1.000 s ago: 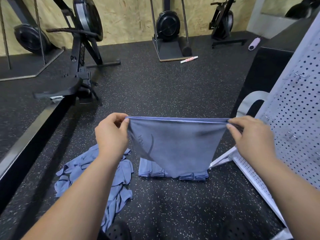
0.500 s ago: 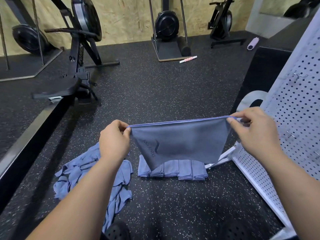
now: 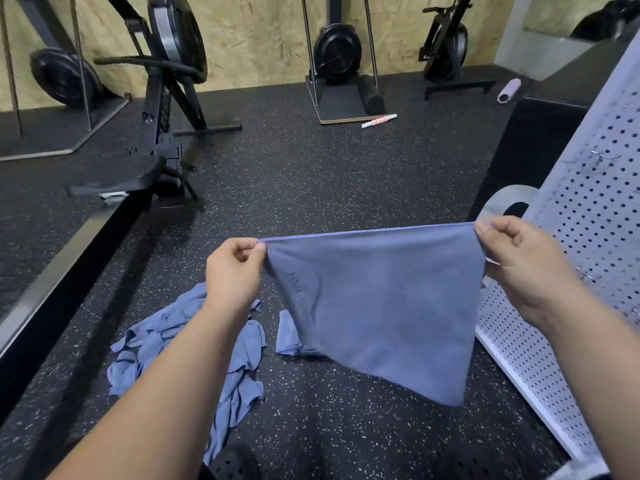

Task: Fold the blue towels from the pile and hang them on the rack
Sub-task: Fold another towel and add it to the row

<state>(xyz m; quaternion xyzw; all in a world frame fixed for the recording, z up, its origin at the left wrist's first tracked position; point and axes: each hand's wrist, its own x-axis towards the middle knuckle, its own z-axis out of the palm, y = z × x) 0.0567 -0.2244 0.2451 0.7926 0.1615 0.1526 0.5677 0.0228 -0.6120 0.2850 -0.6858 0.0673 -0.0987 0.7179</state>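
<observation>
I hold a blue towel [image 3: 381,303] stretched flat in the air in front of me. My left hand [image 3: 233,271] pinches its upper left corner and my right hand [image 3: 519,261] pinches its upper right corner. The cloth hangs down, its lower right corner lowest. On the floor under my left arm lies a crumpled pile of blue towels [image 3: 166,344]. A stack of folded blue towels [image 3: 289,332] sits on the floor behind the held towel, mostly hidden by it. The white perforated rack [image 3: 588,216] leans at the right, close to my right hand.
A black rowing machine [image 3: 152,109] with its long rail stands at the left. More gym machines line the wooden back wall. A pink roller stick [image 3: 379,120] and a purple foam roller [image 3: 509,91] lie on the speckled black floor. A black box [image 3: 540,133] stands behind the rack.
The towel's lower edge swung up and forward half a second ago, and now hangs down lower and wider toward the right. My right hand has risen slightly higher than my left.
</observation>
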